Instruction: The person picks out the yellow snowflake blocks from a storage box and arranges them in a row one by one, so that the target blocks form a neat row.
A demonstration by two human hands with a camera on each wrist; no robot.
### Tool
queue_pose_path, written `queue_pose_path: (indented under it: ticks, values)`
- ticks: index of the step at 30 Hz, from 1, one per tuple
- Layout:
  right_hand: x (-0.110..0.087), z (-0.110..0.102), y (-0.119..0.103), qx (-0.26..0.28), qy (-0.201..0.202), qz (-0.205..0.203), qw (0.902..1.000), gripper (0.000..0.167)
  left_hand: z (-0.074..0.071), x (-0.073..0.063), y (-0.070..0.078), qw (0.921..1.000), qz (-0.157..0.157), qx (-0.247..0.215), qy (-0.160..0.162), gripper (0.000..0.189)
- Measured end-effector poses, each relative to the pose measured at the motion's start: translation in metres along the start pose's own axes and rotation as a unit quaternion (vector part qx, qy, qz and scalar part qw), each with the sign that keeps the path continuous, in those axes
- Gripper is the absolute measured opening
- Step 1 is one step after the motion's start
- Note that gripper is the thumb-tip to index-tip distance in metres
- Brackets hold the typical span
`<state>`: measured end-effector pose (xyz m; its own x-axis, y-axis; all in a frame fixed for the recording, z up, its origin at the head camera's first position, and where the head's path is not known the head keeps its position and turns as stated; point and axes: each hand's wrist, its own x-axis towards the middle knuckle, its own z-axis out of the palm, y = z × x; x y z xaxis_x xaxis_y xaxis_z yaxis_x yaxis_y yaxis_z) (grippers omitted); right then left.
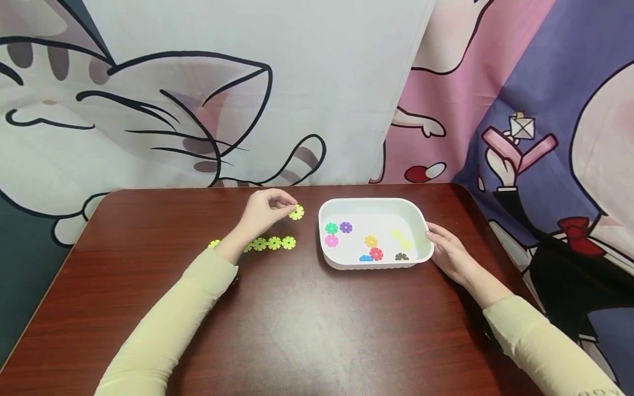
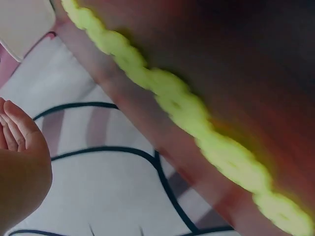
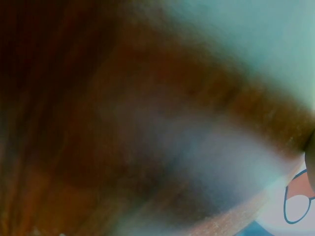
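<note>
In the head view my left hand pinches a yellow-green notched plastic disc above the table, left of the white tray. Below that hand runs a row of yellow-green discs, partly hidden by the forearm. The left wrist view shows this row close up and blurred, with part of the left hand at the edge. My right hand holds the right rim of the white tray. The right wrist view is too blurred to show its fingers.
Inside the tray lie several notched discs, among them a green disc, a purple disc, a pink disc, a red disc and a black disc. A printed cloth hangs behind the brown table.
</note>
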<state>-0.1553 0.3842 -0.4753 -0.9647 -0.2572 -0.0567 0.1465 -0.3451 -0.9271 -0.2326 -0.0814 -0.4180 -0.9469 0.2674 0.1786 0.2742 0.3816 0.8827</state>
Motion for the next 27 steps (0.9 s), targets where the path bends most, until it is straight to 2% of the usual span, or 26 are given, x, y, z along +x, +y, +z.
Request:
queue_pose_path:
  ticks: [7, 19, 27]
  values:
    - [-0.001, 0.001, -0.001, -0.002, 0.006, 0.002, 1.0, 0.041, -0.027, -0.014, -0.015, 0.9995, -0.023, 0.015, 0.014, 0.013]
    - [0.001, -0.001, 0.0, -0.003, 0.004, 0.005, 1.0, 0.041, -0.068, -0.04, -0.032, 0.9953, -0.057, 0.074, 0.022, 0.015]
    - [0.0, 0.0, 0.0, -0.004, 0.002, 0.006, 1.0, 0.04, -0.091, -0.057, -0.044, 0.9933, -0.053, 0.096, 0.038, 0.015]
